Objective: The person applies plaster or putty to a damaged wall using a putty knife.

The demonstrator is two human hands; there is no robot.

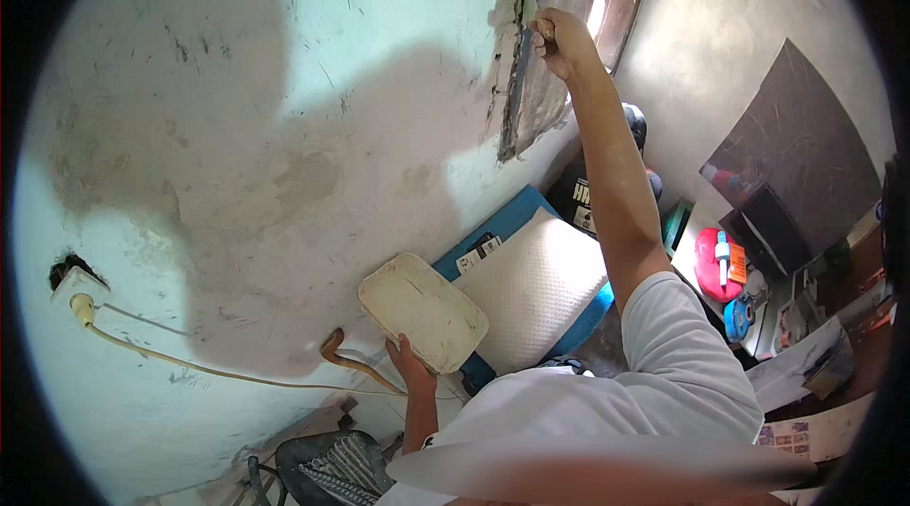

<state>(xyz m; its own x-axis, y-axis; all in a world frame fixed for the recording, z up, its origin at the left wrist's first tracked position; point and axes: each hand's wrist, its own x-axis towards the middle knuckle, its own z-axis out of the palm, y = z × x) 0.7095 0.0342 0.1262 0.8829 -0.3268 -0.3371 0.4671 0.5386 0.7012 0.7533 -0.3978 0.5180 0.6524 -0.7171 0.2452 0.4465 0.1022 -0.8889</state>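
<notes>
My right hand (561,40) is stretched up to the edge of the window opening, its fingers closed round the handle of a putty knife. The pale flat blade of the putty knife (532,6) lies against the cracked plaster edge (519,61) beside the frame. Lower down, my left hand (411,366) grips the near rim of a shallow off-white plastic tray (417,307). The tray is tilted, with whitish smears inside. My fingers under the tray are hidden.
A yellowish cord runs from a plug (83,307) in the wall socket. A curved wooden handle (355,369) is near the tray. A white textured pillow (526,288) rests on a blue surface. On the right, a dresser with a mirror (806,155) holds a red item (713,264) and blue tape (737,318).
</notes>
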